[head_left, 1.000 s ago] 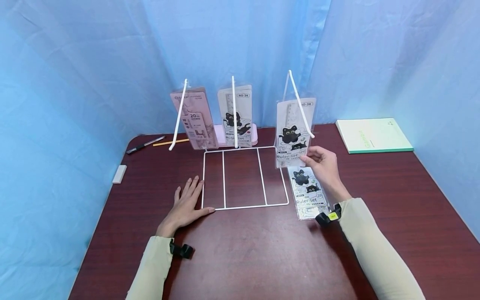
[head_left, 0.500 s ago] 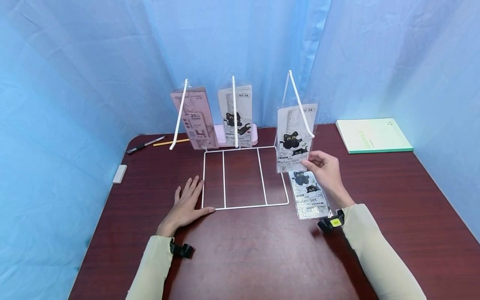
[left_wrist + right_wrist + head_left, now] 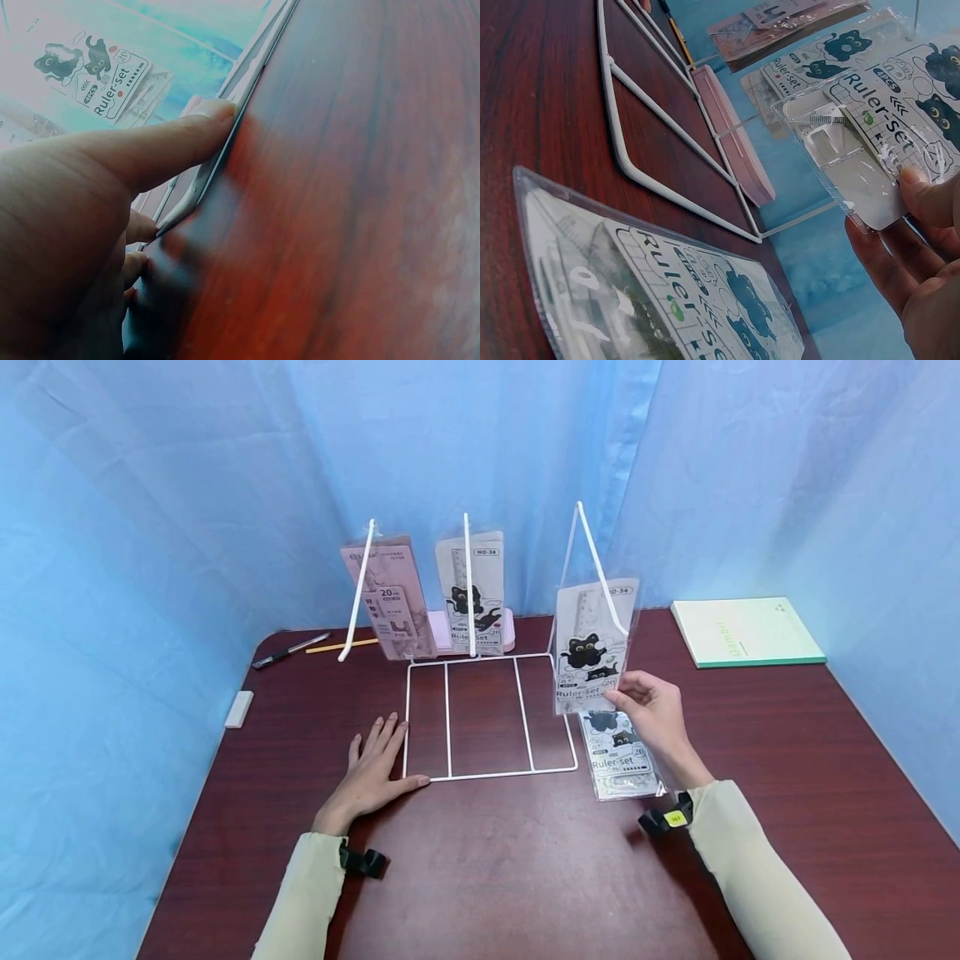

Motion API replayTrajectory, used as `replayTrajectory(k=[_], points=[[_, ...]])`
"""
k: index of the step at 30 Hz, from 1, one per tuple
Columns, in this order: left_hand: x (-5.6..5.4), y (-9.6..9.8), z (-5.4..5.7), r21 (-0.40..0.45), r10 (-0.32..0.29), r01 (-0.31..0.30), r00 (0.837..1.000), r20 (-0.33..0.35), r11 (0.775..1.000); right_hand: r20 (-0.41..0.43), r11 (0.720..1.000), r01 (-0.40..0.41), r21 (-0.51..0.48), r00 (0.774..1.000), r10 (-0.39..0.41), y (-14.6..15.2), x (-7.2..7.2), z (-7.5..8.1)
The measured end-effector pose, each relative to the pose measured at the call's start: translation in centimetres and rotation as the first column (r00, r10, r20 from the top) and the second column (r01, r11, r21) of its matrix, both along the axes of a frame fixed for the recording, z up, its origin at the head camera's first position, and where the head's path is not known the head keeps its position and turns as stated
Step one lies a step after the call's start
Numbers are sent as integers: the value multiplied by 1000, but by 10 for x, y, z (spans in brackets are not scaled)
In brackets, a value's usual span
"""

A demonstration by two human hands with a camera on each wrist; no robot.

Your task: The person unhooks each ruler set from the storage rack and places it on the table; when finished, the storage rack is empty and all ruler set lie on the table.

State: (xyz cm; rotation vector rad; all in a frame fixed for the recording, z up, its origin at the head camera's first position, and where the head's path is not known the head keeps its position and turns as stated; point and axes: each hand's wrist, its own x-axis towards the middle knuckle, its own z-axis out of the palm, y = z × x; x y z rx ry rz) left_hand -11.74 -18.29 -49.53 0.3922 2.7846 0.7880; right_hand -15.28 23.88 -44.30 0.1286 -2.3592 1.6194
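One left hand [image 3: 372,764], its grip spread wide, touches a white wire rack [image 3: 447,718] on the dark red table [image 3: 495,860]; at the rack's right hook [image 3: 598,561], an upright cat-printed Ruler-set packet [image 3: 588,652], above a second packet [image 3: 621,762] lying flat, is pinched in the right hand's [image 3: 657,710] grip.

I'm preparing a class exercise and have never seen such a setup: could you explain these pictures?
No machine: these are a person's bare left hand and right hand. The wide picture comes from the head, looking down; the close ones come from wrist cameras. The left hand touches a white wire rack; a Ruler-set packet is in the right hand's grip. A similar packet lies on the table beside the rack, with a pen, yellow stick, white block and notebook elsewhere.
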Motion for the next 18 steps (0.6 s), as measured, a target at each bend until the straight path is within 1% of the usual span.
replayTrajectory(k=[3, 8, 12, 18], points=[[0, 0, 0, -3, -1, 1, 1000, 0, 1000, 13, 1000, 5, 5, 1000, -5, 1, 4, 1], [0, 0, 0, -6, -5, 5, 1000, 4, 1000, -5, 1000, 4, 16, 1000, -4, 1, 9, 1], [-1, 0, 0, -9, -6, 6, 1000, 2, 1000, -9, 1000, 4, 0, 1000, -4, 1, 14, 1], [0, 0, 1, -11, -6, 6, 1000, 0, 1000, -17, 998, -9, -56, 1000, 8, 0, 20, 0]])
